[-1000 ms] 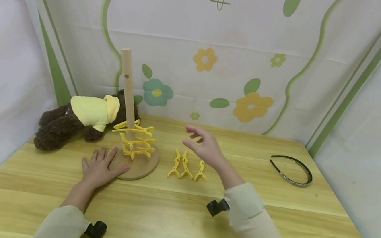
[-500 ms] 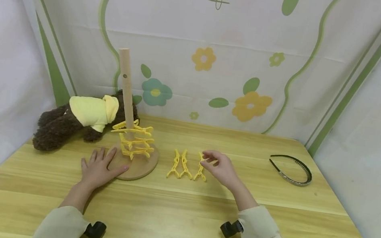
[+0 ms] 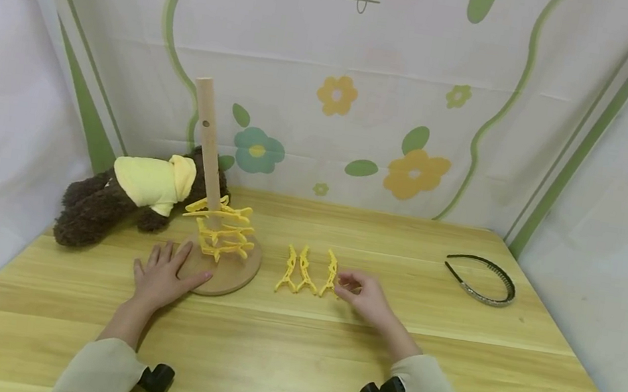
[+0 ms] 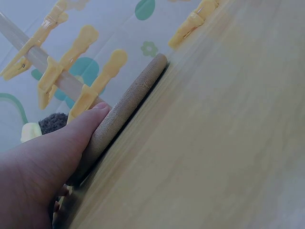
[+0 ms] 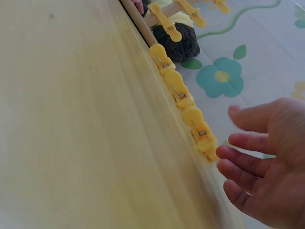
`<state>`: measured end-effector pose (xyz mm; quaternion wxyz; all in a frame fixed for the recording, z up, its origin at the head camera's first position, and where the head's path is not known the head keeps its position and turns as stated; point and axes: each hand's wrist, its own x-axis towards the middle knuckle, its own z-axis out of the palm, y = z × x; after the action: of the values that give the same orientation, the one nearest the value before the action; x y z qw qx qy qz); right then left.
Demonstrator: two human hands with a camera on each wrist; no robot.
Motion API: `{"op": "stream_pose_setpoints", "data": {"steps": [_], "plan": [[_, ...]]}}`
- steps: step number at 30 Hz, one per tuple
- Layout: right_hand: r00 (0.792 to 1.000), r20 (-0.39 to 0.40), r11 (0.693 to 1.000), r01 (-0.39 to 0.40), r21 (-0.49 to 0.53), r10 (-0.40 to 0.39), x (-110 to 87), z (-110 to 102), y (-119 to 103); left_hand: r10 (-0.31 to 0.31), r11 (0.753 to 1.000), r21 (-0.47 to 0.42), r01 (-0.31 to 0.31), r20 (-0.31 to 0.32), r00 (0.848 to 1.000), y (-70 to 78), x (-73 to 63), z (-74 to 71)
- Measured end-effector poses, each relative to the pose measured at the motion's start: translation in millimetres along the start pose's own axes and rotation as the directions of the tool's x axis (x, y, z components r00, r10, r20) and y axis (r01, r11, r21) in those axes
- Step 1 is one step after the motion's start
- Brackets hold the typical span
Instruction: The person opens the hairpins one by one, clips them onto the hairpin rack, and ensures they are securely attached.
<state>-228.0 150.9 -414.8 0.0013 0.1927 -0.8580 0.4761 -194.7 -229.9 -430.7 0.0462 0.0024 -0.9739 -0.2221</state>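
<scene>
You seem to be reaching for the rightmost yellow plastic spring clip (image 5: 199, 131) on the wood-grain bench (image 3: 292, 354): your right hand (image 3: 368, 299), fingers apart, is just beside it. Your left hand (image 3: 160, 278), fingers spread, touches the round wooden base (image 3: 236, 275). Next likely calls for a pinch.

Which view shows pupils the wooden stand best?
The head view: it shows nearly all of the wooden stand. The left wrist view shows the base edge-on and part of the pole; the right wrist view, only pieces of both.
</scene>
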Motion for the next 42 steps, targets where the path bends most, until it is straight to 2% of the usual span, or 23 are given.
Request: {"op": "stream_pose_setpoints", "data": {"steps": [9, 15, 21, 23, 25, 29, 31, 37, 42], "plan": [[0.994, -0.114, 0.995, -0.014, -0.098, 0.002, -3.0, 14.6, 12.1, 0.003, 1.0, 0.01, -0.003, -0.002, 1.0, -0.9, 0.4, 2.4], [0.981, -0.189, 0.991, -0.063, -0.12, 0.04, -3.7, 12.8, 9.7, 0.01, 1.0, 0.016, -0.01, -0.009, 1.0, -1.8, 0.3, 2.7], [0.97, -0.231, 0.987, -0.106, -0.118, 0.077, -3.0, 7.0, 12.2, 0.014, 1.0, 0.018, -0.014, -0.011, 1.0, -2.3, 0.2, 2.2], [0.971, -0.228, 0.984, -0.111, -0.136, 0.078, -3.0, 5.3, 13.6, 0.013, 1.0, 0.019, -0.013, -0.01, 1.0, -2.4, 0.5, 2.2], [0.976, -0.209, 0.974, -0.107, -0.197, 0.065, -2.9, 4.3, 15.0, 0.011, 1.0, 0.02, -0.011, -0.01, 1.0, -2.2, 0.6, 1.9], [0.985, -0.168, 0.937, -0.095, -0.336, 0.04, -3.1, 4.8, 14.1, 0.01, 1.0, 0.023, -0.01, -0.008, 1.0, -2.7, 0.9, 2.1], [0.985, -0.17, 0.923, -0.091, -0.373, 0.028, -3.1, 5.5, 13.3, 0.012, 1.0, 0.021, -0.012, -0.012, 1.0, -3.0, 1.2, 2.4], [0.985, -0.174, 0.924, -0.069, -0.376, 0.003, -2.6, 4.6, 14.2, 0.003, 1.0, 0.023, -0.002, -0.019, 1.0, -3.6, 2.2, 4.3], [0.99, -0.143, 0.954, -0.061, -0.294, 0.019, -1.1, -3.4, 13.0, 0.012, 1.0, 0.02, -0.011, -0.019, 1.0, -3.1, 1.0, 3.9]]}}
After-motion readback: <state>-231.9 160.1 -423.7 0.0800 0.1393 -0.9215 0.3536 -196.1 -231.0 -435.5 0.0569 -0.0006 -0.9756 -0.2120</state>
